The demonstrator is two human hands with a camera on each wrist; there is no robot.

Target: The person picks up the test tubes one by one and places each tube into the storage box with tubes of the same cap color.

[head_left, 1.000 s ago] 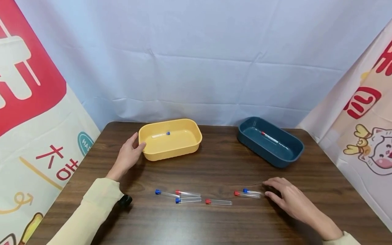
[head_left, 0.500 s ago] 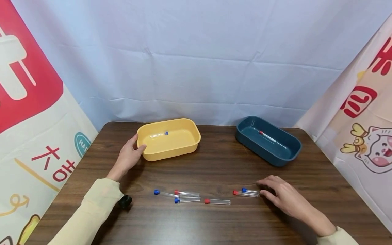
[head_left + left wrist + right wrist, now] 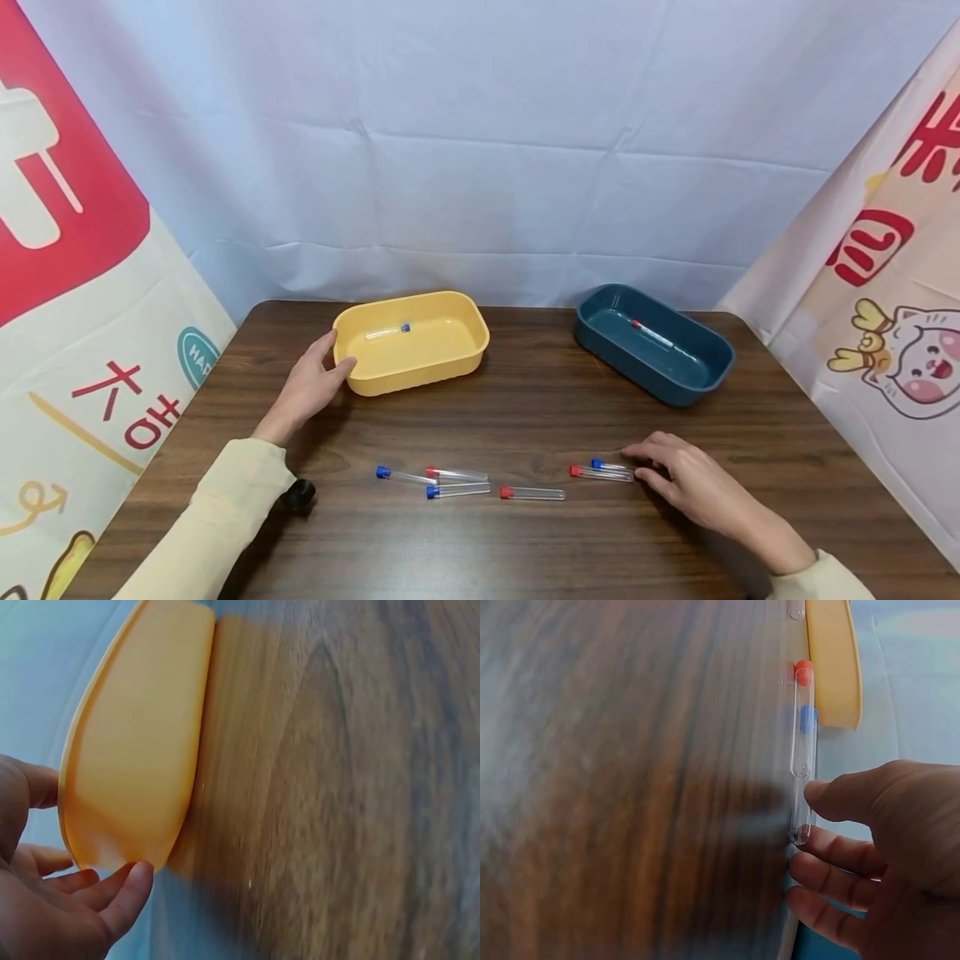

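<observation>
At the left end of the yellow basin (image 3: 420, 385), my left hand (image 3: 307, 383) holds the corner, thumb on one side and fingers on the other. The left wrist view shows fingers against the basin's outer wall (image 3: 142, 742). My right hand (image 3: 697, 483) is low over the table on the right, its thumb and index finger apart around the clear end of a blue-capped test tube (image 3: 597, 464). In the right wrist view the thumb overlaps this tube (image 3: 802, 814) and the index fingertip is right at its end. A red-capped test tube (image 3: 603, 474) lies alongside, nearer me.
Two blue-capped tubes (image 3: 457, 490) and a red-capped tube (image 3: 461, 475) cluster at centre left. Another red-capped tube (image 3: 532, 493) lies at centre. A blue-capped tube (image 3: 387, 332) is inside the yellow basin. The dark blue basin (image 3: 645, 371) at back right contains a red-capped tube (image 3: 652, 333).
My right hand has moved slightly left, bringing its thumb and index finger around the tube's end. The left hand stays at the yellow basin. The head view has shifted slightly.
</observation>
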